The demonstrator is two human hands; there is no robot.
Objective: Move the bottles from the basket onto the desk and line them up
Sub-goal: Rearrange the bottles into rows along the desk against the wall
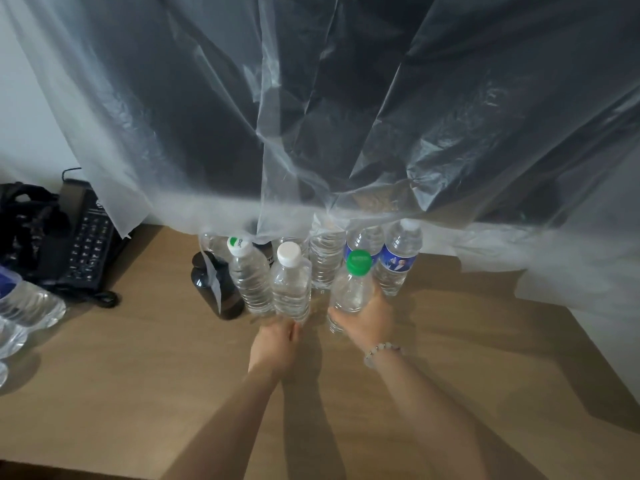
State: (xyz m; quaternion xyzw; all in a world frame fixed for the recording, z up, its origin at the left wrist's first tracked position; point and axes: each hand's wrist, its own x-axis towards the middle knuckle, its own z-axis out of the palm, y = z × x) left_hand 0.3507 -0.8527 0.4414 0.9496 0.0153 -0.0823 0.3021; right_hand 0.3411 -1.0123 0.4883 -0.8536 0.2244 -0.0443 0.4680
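desk front (pixel 173 393): open | behind bottles (pixel 325 254): plastic sheet (pixel 311 116) | left: telephone (pixel 83 247)

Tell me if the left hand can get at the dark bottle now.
Probably yes, once it lets go: the left hand grips the white-capped bottle, but the dark bottle stands close by on its left, bare desk before it; only a plastic strip drapes it.

A translucent plastic sheet (pixel 346 116) hangs across the back, with a black telephone (pixel 86 251) beside a dark bag (pixel 24 216) at the left.
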